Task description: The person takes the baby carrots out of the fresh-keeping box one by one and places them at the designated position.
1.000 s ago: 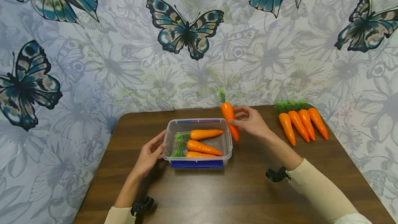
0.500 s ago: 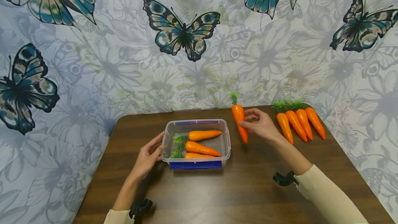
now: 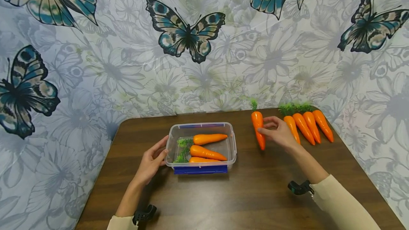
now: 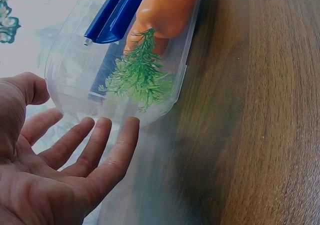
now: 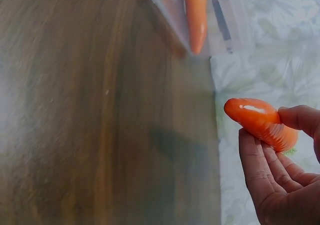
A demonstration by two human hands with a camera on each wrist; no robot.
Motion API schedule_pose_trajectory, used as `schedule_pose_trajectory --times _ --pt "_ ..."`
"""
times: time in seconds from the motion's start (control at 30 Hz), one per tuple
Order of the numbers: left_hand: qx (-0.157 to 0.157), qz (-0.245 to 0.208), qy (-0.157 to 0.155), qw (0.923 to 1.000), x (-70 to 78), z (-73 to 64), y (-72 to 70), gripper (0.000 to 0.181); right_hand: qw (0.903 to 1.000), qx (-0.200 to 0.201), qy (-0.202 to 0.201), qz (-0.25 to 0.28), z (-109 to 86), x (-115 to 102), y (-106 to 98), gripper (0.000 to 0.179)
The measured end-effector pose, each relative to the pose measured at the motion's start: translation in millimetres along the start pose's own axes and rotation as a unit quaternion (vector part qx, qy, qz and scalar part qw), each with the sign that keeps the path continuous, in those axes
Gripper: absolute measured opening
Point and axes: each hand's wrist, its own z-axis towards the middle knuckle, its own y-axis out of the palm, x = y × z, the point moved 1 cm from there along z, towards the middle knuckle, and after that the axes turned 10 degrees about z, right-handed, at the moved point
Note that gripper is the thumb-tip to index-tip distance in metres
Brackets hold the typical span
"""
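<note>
My right hand (image 3: 278, 132) pinches an orange carrot (image 3: 258, 130) between thumb and fingers, to the right of the container. The carrot is held raised, green tuft up and tip down; in the right wrist view the carrot (image 5: 262, 122) points its tip toward the camera. A clear plastic container (image 3: 234, 141) with blue clips stands on the table, with three carrots lying in it, tufts to the left. My left hand (image 3: 150, 162) rests against the container's left end. In the left wrist view, the left hand's (image 4: 70, 160) fingers lie loosely extended at the container's wall.
Several carrots (image 3: 308, 129) lie side by side at the table's back right, tufts toward the wall, just beyond my right hand. The brown wooden table (image 3: 249, 198) meets a butterfly-patterned cloth (image 3: 204, 81) at its back edge.
My right hand has moved right with the carrot, from beside the container's right rim toward the carrots at the back right. The left hand stays at the container.
</note>
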Motion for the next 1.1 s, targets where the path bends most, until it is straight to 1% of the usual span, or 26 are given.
schedule_pose_trajectory --times 0.17,0.4,0.47,0.63,0.73,0.8,0.87,0.97,1.1 --pt "-0.001 0.002 -0.002 1.0 0.9 0.3 0.2 0.055 0.9999 0.009 0.003 -0.009 1.8 11.8 -10.3 0.067" --pt "-0.001 0.003 -0.006 1.0 1.4 0.3 -0.4 0.055 0.9997 0.02 0.01 -0.012 -0.2 20.8 -20.9 0.069" --pt "0.0 0.003 -0.006 1.0 1.4 0.1 -0.6 0.055 0.9994 0.024 0.011 -0.025 -0.8 22.5 -24.2 0.07" --pt "0.002 -0.003 -0.002 1.0 0.0 -0.3 -0.1 0.055 0.9963 0.032 0.02 -0.077 -2.4 25.0 -32.3 0.071" --pt "0.002 -0.003 0.001 1.0 -0.8 -0.7 0.5 0.055 0.995 0.035 0.024 -0.09 -3.1 26.0 -35.3 0.069" --pt "0.001 -0.002 0.001 1.0 -1.1 -1.0 0.6 0.055 0.9923 0.04 0.019 -0.115 -3.3 27.0 -36.6 0.066" --pt "0.001 -0.001 0.0 1.0 -1.0 -1.2 0.4 0.055 0.9877 0.044 0.008 -0.15 -3.6 28.4 -37.7 0.065" --pt "0.0 -0.001 -0.001 1.0 -1.0 -1.1 0.2 0.055 0.9751 0.057 -0.016 -0.214 -3.8 31.4 -39.5 0.064" --pt "-0.004 -0.005 -0.001 1.0 -1.2 -0.9 0.2 0.055 0.9636 0.071 -0.035 -0.255 -3.9 34.9 -40.8 0.063"
